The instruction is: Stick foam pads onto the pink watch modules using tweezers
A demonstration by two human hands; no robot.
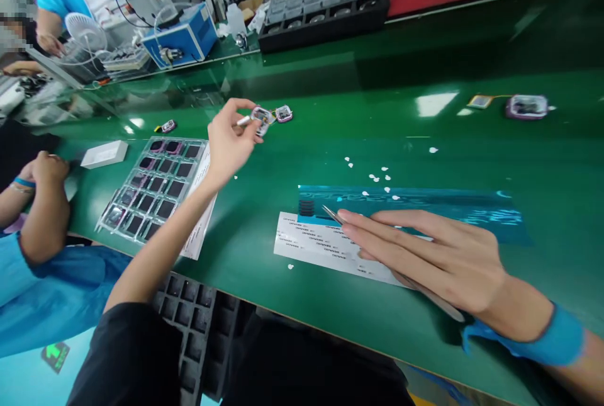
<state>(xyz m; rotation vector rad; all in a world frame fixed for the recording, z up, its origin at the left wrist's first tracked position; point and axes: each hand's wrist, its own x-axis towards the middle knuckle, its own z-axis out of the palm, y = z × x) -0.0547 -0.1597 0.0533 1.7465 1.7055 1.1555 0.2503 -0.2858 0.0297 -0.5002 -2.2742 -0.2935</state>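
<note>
My left hand (229,145) pinches a small smartwatch case (261,116) above the bench. Another small case (284,114) is close beside it, seemingly joined by a thin cable. Tweezers (331,213) are held in my right hand (443,258), their tips over a blue film strip (453,204) near a stack of small black pieces (306,208). Under that hand lies a white printed label sheet (306,242), partly hidden. Several white scraps (376,178) are scattered above and on the film.
A clear tray (163,186) of dark square parts sits at left, beside a white box (104,154). An opened watch case (527,106) lies at right. A black tray (325,28) and blue machine (182,34) stand behind. A co-worker's arms (50,186) rest at left.
</note>
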